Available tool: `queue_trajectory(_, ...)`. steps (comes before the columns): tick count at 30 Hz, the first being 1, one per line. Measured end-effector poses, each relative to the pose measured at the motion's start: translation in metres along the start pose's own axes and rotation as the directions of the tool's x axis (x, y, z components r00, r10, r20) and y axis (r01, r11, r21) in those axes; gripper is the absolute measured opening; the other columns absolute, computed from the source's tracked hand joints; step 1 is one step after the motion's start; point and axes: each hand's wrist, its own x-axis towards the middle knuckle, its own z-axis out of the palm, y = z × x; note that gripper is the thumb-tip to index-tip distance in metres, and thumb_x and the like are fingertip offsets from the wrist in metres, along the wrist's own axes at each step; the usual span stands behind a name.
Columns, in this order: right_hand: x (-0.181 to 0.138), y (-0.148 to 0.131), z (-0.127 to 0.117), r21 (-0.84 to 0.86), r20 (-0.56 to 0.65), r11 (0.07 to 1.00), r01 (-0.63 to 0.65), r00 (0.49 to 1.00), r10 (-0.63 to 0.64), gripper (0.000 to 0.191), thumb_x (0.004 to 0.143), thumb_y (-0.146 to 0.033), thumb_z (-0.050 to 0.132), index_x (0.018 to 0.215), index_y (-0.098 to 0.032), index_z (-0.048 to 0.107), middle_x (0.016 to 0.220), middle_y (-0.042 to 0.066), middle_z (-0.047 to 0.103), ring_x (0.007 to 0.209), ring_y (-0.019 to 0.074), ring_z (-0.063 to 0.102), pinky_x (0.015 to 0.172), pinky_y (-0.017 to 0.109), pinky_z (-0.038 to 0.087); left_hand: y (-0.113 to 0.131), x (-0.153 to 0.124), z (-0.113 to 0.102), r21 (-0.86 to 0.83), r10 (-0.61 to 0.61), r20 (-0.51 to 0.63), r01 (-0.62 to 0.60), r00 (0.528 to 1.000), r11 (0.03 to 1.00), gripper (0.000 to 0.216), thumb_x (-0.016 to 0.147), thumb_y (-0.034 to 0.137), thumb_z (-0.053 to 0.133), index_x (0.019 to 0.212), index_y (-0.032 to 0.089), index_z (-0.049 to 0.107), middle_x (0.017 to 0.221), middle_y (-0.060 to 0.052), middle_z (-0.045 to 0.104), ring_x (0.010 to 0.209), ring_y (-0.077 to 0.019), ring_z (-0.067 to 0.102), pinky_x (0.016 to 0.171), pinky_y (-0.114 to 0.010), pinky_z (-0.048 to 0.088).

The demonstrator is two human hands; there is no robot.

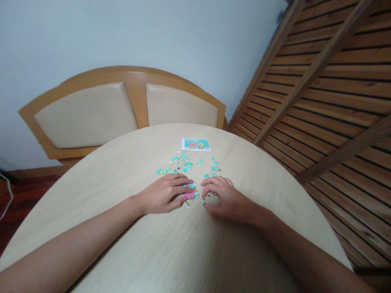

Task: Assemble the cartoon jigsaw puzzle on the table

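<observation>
On the round light-wood table (128, 171) lie several loose teal jigsaw pieces (183, 162). A small joined patch with pink in it (190, 193) sits between my hands. My left hand (165, 193) rests flat beside that patch, fingers stretched towards it and touching its edge. My right hand (222, 197) is curled, fingertips pinched on a small puzzle piece (210, 194) against the table. A reference picture card (196, 144) lies further back.
A wooden headboard with two beige padded panels (91, 114) leans on the pale wall behind the table. A slatted wooden frame (330, 101) stands at the right. A dark red floor shows at the left.
</observation>
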Motion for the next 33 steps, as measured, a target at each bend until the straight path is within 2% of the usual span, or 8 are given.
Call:
queue_trajectory(6, -0.002, 0.007, -0.007, -0.044, 0.005, 0.999, -0.007, 1.0, 0.007, 0.027, 0.074, -0.028, 0.076, 0.1, -0.024, 0.067, 0.129, 0.009, 0.062, 0.129, 0.0306, 0.05, 0.109, 0.054, 0.032, 0.001, 0.0, 0.001, 0.005, -0.007, -0.005, 0.007, 1.0, 1.0, 0.032, 0.099, 0.027, 0.051, 0.127, 0.021, 0.064, 0.134, -0.01, 0.064, 0.126, -0.0264, 0.057, 0.109, -0.048, 0.046)
queue_trajectory(11, -0.003, 0.017, -0.007, -0.116, -0.079, 0.992, -0.052, 0.996, 0.043, 0.021, 0.082, -0.031, 0.069, 0.102, -0.023, 0.068, 0.127, 0.01, 0.064, 0.126, 0.0306, 0.052, 0.108, 0.054, 0.033, 0.001, 0.001, 0.0, 0.001, 0.001, -0.021, -0.001, 1.0, 1.0, 0.03, 0.1, 0.027, 0.05, 0.125, 0.021, 0.065, 0.133, -0.009, 0.065, 0.125, -0.0259, 0.057, 0.108, -0.047, 0.047)
queue_trajectory(14, -0.003, 0.02, -0.006, -0.134, -0.082, 0.99, -0.046, 0.996, 0.035, 0.021, 0.084, -0.029, 0.067, 0.104, -0.024, 0.07, 0.127, 0.01, 0.063, 0.125, 0.0302, 0.053, 0.107, 0.054, 0.034, 0.006, 0.002, -0.001, -0.013, 0.027, -0.03, -0.027, 0.999, 1.0, 0.029, 0.101, 0.027, 0.049, 0.125, 0.021, 0.064, 0.129, -0.01, 0.067, 0.122, -0.0254, 0.058, 0.106, -0.046, 0.047)
queue_trajectory(21, -0.001, 0.02, -0.007, -0.124, -0.082, 0.991, -0.048, 0.996, 0.038, 0.012, 0.086, -0.032, 0.07, 0.097, -0.025, 0.072, 0.125, 0.009, 0.063, 0.124, 0.0295, 0.052, 0.105, 0.052, 0.035, 0.029, 0.007, -0.004, -0.128, 0.121, 0.057, -0.113, 0.991, 0.985, 0.043, 0.097, 0.033, 0.053, 0.138, 0.02, 0.054, 0.139, -0.009, 0.061, 0.126, -0.0265, 0.055, 0.11, -0.045, 0.042)
queue_trajectory(25, 0.0, 0.022, -0.005, -0.111, -0.104, 0.992, -0.051, 0.994, 0.04, 0.01, 0.087, -0.033, 0.071, 0.092, -0.024, 0.07, 0.124, 0.008, 0.064, 0.123, 0.0287, 0.053, 0.104, 0.051, 0.035, 0.032, 0.007, -0.003, -0.14, 0.133, 0.088, -0.12, 0.987, 0.983, 0.047, 0.094, 0.035, 0.055, 0.139, 0.02, 0.053, 0.143, -0.009, 0.058, 0.129, -0.0301, 0.052, 0.111, -0.048, 0.04)
queue_trajectory(33, 0.006, 0.03, 0.007, -0.116, -0.209, 0.993, -0.015, 0.978, -0.009, 0.019, 0.095, -0.032, 0.062, 0.112, -0.023, 0.065, 0.125, 0.009, 0.066, 0.121, 0.026, 0.055, 0.103, 0.047, 0.037, 0.031, 0.008, -0.001, -0.135, 0.139, 0.07, -0.129, 0.988, 0.982, 0.045, 0.094, 0.036, 0.055, 0.136, 0.019, 0.055, 0.143, -0.01, 0.057, 0.129, -0.0307, 0.054, 0.111, -0.048, 0.041)
